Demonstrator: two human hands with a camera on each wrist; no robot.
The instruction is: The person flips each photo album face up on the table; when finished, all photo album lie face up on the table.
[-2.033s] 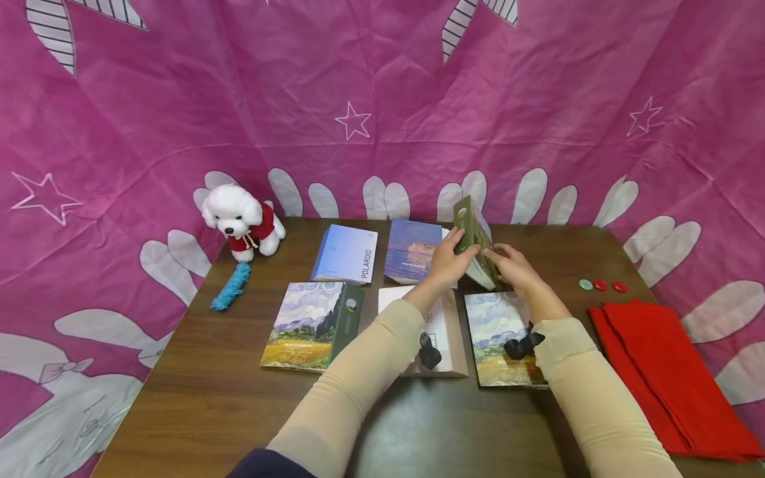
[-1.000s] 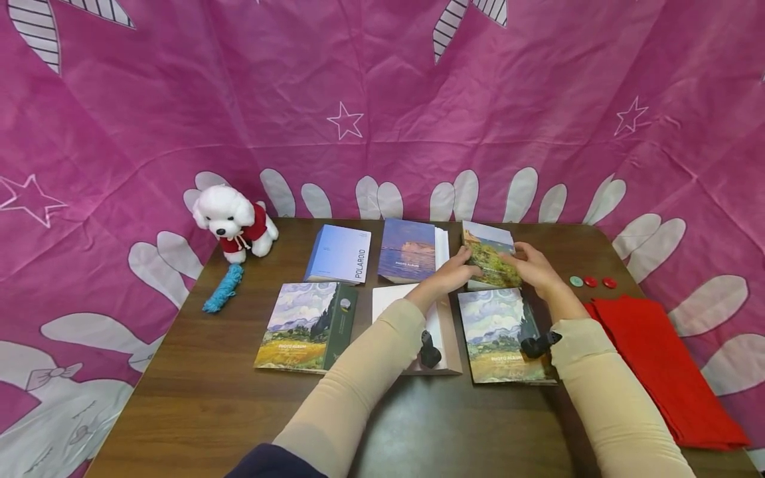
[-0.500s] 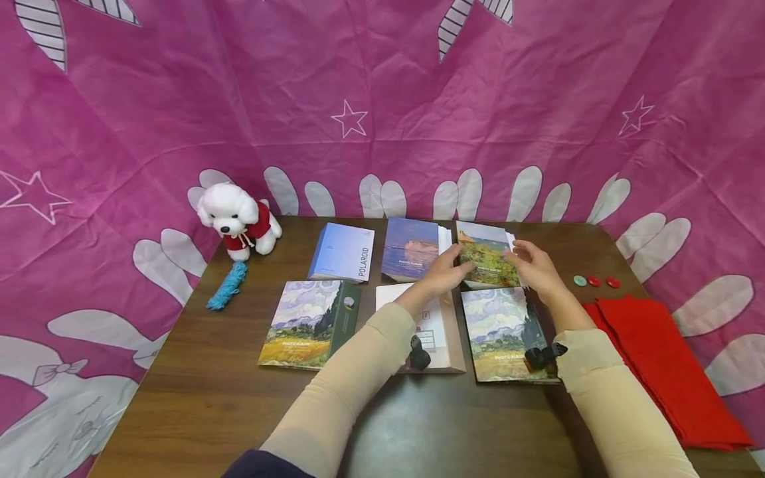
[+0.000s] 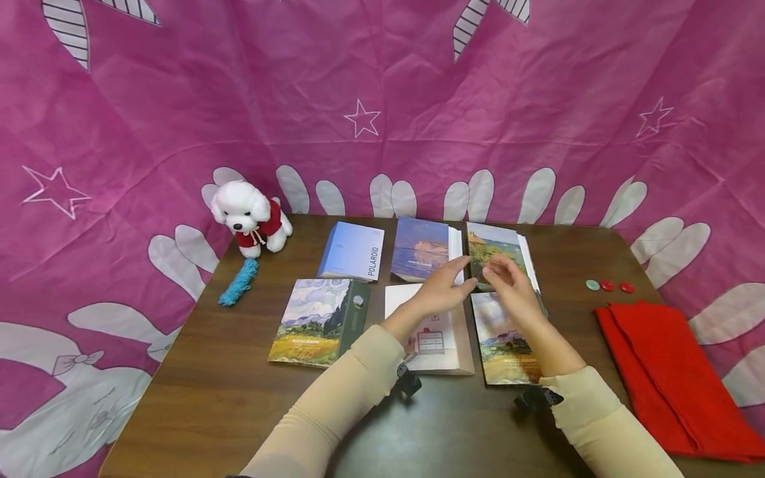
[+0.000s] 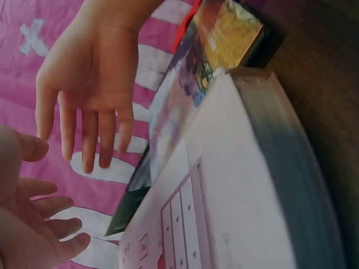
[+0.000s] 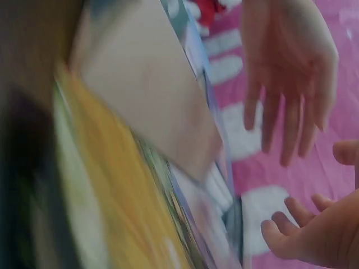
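My left hand (image 4: 441, 291) hovers with loosely spread fingers over the white photo album (image 4: 431, 352) with a drawn cabinet on its cover. Close to its right, my right hand (image 4: 515, 295) is above the front right wheat-field album (image 4: 508, 362), fingers loosely bent and holding nothing. Behind the hands, the green landscape album (image 4: 493, 239) lies flat in the back row, partly covered by the right fingers. Both palms face each other in the left wrist view, the right hand (image 5: 92, 78) and left hand (image 5: 28, 224) apart with nothing between them.
The sea-cliff album (image 4: 418, 245) and blue POLAROID album (image 4: 352, 249) lie in the back row, another wheat-field album (image 4: 311, 325) front left. A plush dog (image 4: 248, 216) and blue yarn (image 4: 239, 282) are left; buttons (image 4: 607, 286) and red cloth (image 4: 675, 378) right.
The green landscape album went from being held upright to lying flat in the back row. Both hands have let go of it and drawn back toward the front.
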